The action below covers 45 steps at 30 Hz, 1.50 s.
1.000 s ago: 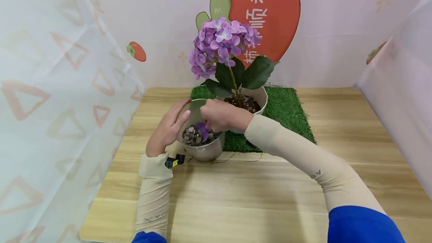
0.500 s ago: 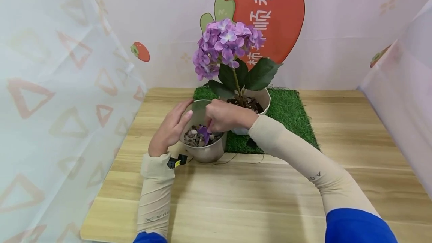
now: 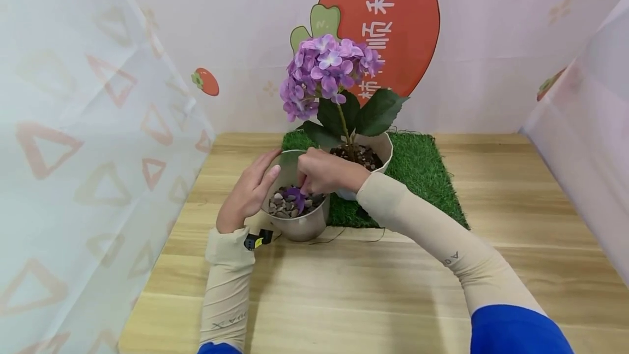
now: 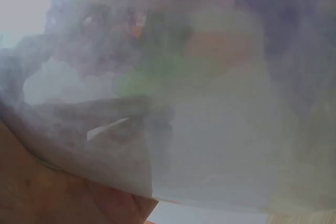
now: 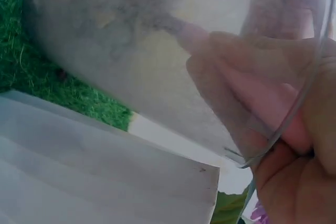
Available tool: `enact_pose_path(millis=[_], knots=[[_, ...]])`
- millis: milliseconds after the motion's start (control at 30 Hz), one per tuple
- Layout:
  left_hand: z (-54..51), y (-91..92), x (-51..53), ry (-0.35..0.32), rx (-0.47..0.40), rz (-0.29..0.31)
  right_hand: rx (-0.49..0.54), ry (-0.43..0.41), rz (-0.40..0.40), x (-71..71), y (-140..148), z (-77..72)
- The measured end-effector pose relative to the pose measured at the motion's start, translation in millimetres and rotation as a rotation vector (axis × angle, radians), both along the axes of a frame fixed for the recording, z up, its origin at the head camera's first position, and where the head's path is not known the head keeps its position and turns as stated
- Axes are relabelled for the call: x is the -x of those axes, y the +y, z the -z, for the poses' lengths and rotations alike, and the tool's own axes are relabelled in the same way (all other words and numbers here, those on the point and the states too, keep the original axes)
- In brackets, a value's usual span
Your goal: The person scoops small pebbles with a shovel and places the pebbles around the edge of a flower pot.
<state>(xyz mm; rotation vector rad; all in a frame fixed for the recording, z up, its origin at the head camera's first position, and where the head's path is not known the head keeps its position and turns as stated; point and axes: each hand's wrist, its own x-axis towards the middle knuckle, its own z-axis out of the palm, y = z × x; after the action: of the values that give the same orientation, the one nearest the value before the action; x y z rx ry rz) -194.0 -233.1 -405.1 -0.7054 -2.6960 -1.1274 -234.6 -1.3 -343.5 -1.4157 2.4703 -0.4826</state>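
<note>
A clear plastic container (image 3: 301, 229) stands on the table in the head view, with grey and brown pebbles (image 3: 279, 206) in its bottom. My right hand (image 3: 323, 171) reaches over its rim and grips a small shovel (image 3: 296, 198), whose purple blade lies among the pebbles. Through the clear wall, the right wrist view shows the pink shovel handle (image 5: 273, 100) between curled fingers and thumb. Fairly straight fingers of my left hand (image 3: 244, 194) rest against the container's left side. That wall (image 4: 220, 145) fills the hazy left wrist view.
Just behind stands a white pot (image 3: 388, 154) with dark soil and a purple hydrangea (image 3: 324, 72). It sits on a green turf mat (image 3: 417, 179). The wooden table (image 3: 354, 288) is enclosed by printed cloth at the back and sides.
The purple blade has tilted and sits lower and flatter among the pebbles, which have shifted around it. My left hand stays at the container's side. The head view has shifted slightly.
</note>
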Motion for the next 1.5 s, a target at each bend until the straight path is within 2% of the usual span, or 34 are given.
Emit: enact_pose_path(millis=[167,333,500,800,1033,1200,1500], knots=[[0.0,-1.5,-0.9,-0.001,-0.003,0.003,0.043,-0.046,0.005,1.1,0,2.1],[-0.3,-2.0,-0.5,0.007,0.0,0.004,0.082,-0.025,-0.034,3.2,-1,3.2],[-0.9,-2.1,0.5,0.014,0.002,0.011,0.087,-0.087,0.016,7.3,1,2.0],[-0.5,-3.3,-0.6,0.001,-0.016,0.007,0.161,-0.208,0.023,15.8,10,3.6],[0.1,-1.4,0.4,0.021,-0.039,0.031,0.244,-0.203,0.037,17.5,22,1.8],[-0.2,-2.8,-1.3,0.03,-0.024,0.038,0.312,-0.198,0.077,18.0,29,2.2],[0.9,-2.2,-2.8,0.027,-0.038,0.038,0.419,-0.288,0.166,15.7,42,6.3]])
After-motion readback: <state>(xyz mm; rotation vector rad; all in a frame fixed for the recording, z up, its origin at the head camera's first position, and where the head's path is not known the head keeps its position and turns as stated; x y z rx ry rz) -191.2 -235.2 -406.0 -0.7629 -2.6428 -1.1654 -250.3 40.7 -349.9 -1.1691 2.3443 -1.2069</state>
